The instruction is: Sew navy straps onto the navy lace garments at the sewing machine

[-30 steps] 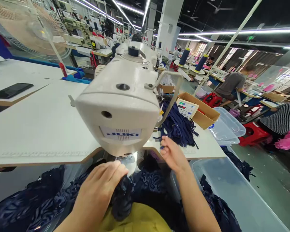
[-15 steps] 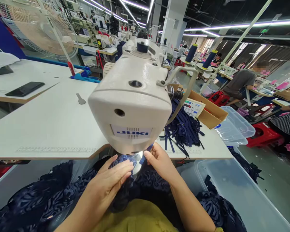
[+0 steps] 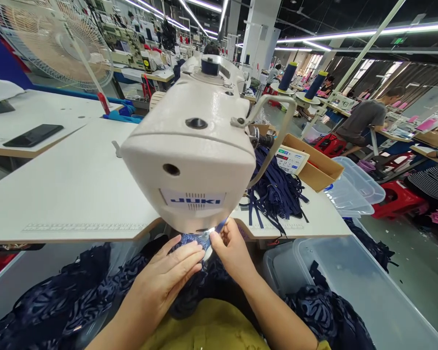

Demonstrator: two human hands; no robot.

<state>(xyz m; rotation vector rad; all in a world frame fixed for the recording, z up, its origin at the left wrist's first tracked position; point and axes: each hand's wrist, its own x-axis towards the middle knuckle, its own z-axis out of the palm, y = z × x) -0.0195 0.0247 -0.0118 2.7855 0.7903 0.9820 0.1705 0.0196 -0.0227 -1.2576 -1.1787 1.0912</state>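
Note:
Under the head of a white JUKI sewing machine (image 3: 190, 150) lies a patterned navy fabric piece (image 3: 191, 238), lit by the machine's lamp. My left hand (image 3: 170, 272) rests flat over this fabric, fingers stretched out toward the needle area. On the other side, my right hand (image 3: 232, 250) is closed, thumb against fingers, on a narrow navy strap (image 3: 221, 225) close by the lit spot. The needle and presser foot are hidden behind the machine head. More dark fabric hangs below my hands, over my lap.
A heap of navy straps (image 3: 277, 187) lies right of the machine beside a control panel (image 3: 291, 159) and a cardboard box (image 3: 314, 163). Plastic bins (image 3: 365, 272) with navy garments flank me below the table. A phone (image 3: 33, 135) and fan (image 3: 63, 43) are left.
My right hand has shifted left, closer to my left hand, with the strap. The left hand stays nearly in place on the fabric. The view has shifted slightly.

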